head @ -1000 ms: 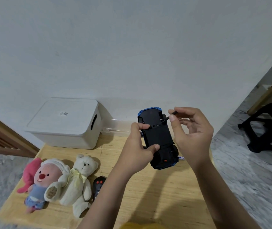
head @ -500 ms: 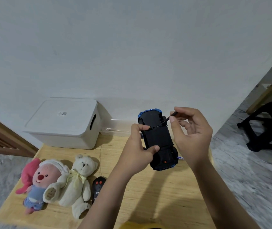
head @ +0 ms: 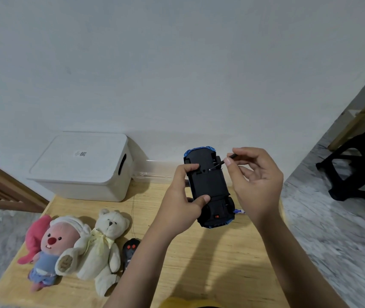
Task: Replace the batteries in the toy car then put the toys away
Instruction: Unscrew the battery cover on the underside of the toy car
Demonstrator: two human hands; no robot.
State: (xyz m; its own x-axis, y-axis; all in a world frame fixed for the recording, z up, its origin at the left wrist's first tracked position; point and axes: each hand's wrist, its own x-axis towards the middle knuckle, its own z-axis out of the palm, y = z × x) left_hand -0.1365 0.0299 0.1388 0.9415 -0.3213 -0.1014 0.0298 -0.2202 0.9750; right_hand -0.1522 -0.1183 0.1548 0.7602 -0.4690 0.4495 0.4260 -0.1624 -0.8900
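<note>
The blue toy car (head: 209,185) is held upside down above the wooden table (head: 210,263), its black underside facing me. My left hand (head: 182,196) grips the car's left side, thumb on the underside and index finger near the battery cover. My right hand (head: 256,181) pinches a thin black screwdriver (head: 221,162) whose tip touches a screw on the underside. A black remote control (head: 129,252) with red buttons lies on the table beside the plush toys.
A white lidded storage box (head: 81,167) stands at the table's back left, a clear plastic case (head: 155,172) beside it. A pink plush (head: 50,247) and a cream teddy bear (head: 105,245) lie front left. A black stool (head: 359,163) stands on the floor right.
My right hand has shifted slightly on the screwdriver, its tip staying on the car's underside. The car and left hand have barely moved.
</note>
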